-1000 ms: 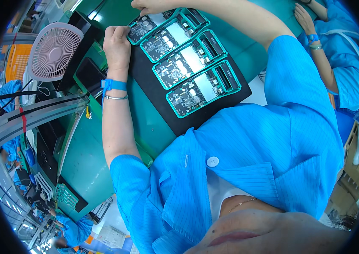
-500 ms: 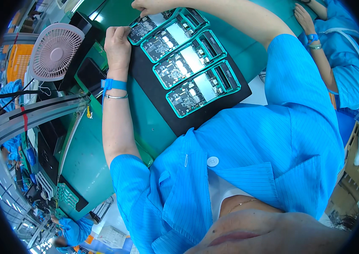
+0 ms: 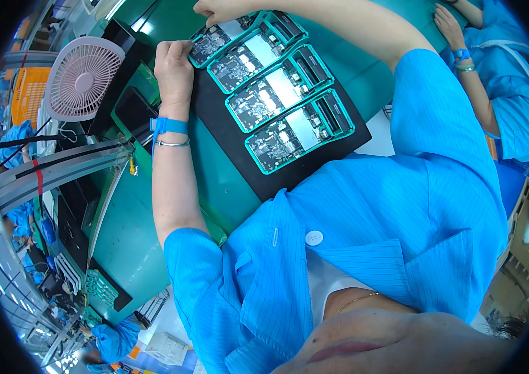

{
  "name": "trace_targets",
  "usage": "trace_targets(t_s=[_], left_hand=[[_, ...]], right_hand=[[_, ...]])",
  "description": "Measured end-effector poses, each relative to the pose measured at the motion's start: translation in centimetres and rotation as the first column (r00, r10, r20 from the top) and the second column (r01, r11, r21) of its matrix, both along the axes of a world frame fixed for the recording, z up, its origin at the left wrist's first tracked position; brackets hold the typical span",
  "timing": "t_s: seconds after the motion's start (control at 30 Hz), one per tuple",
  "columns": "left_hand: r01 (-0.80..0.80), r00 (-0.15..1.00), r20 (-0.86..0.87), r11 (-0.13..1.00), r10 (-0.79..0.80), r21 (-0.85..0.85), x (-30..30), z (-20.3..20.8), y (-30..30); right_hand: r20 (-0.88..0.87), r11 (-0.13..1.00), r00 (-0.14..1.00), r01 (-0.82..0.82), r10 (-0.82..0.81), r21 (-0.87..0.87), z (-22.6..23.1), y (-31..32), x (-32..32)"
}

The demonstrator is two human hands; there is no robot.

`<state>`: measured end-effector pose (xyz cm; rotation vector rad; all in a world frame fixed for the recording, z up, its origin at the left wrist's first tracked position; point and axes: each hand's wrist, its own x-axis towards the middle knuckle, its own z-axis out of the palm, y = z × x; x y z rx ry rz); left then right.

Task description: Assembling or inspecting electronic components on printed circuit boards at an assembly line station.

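Note:
Several teal-framed device housings with exposed circuit boards lie in a slanting row on a black mat [image 3: 218, 121]. My left hand [image 3: 174, 67], a blue strap and a bangle at its wrist, has its fingers curled against the left edge of the farthest housing [image 3: 210, 45]. Over that same housing's far edge, my right hand [image 3: 222, 10] is bent with thumb and fingers drawn together. Whatever lies between its fingertips is too small or hidden to make out. Nearer to me are a second housing [image 3: 236, 67], a third [image 3: 258, 103] and the nearest one [image 3: 277, 144], untouched.
Left of my left hand stand a pink fan [image 3: 83, 78] and a dark flat screen-like object [image 3: 133, 112]. A grey metal rail [image 3: 58, 171] crosses beside the green table [image 3: 133, 243]. At the right, a co-worker's arm [image 3: 476, 93] rests near the table edge.

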<state>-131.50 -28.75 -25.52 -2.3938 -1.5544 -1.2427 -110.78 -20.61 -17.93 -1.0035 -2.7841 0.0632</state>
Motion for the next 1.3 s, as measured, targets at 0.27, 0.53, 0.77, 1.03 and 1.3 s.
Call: trace_targets(t_s=[0.27,0.53,0.77,1.03,1.3], left_hand=[[0.003,1.000,0.008,1.000,-0.003,-0.010,0.1,0.0,-0.1],[-0.007,1.000,0.001,1.000,0.007,-0.004,0.3,0.3,-0.1],[-0.009,0.999,-0.033,0.999,0.008,-0.031,0.1,0.4,0.2],[0.151,0.985,-0.069,0.983,-0.158,-0.108,-0.9,1.2,1.5],[0.009,1.000,0.002,0.999,-0.009,0.042,-3.5,6.1,-6.2]], right_hand=[[0.016,0.999,0.999,0.036,-0.036,-0.026,0.2,0.0,-0.2],[0.008,0.999,1.000,0.030,-0.030,-0.030,0.2,0.2,-0.2],[-0.005,0.999,1.000,0.002,-0.002,-0.053,0.5,0.1,0.0],[0.038,0.999,0.999,0.018,-0.017,-0.026,0.4,-0.1,0.0],[-0.587,0.907,0.704,0.215,-0.401,-0.362,0.7,-2.4,4.9]])
